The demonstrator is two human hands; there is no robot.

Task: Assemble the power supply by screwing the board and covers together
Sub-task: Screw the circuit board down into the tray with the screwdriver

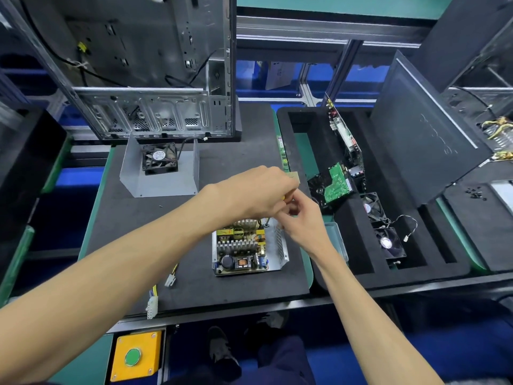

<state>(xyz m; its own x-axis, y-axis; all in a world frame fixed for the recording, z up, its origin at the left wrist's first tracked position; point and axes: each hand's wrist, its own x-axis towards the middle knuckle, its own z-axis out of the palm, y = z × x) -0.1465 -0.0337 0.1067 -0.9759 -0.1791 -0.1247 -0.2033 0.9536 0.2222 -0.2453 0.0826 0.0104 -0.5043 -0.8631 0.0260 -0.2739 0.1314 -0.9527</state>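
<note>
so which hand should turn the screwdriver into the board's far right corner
Left hand: it grips the yellow-handled screwdriver from above. Right hand only pinches low near the shaft, steadying over the open power supply board.

Far left, an open computer case stands upright. Right, a black foam tray holds two small fans. Near left, a yellow button box.

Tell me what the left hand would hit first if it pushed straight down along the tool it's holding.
Probably the far right corner of the open power supply board: the left hand holds a thin metal screwdriver shaft pointing there. Depth is uncertain.
</note>
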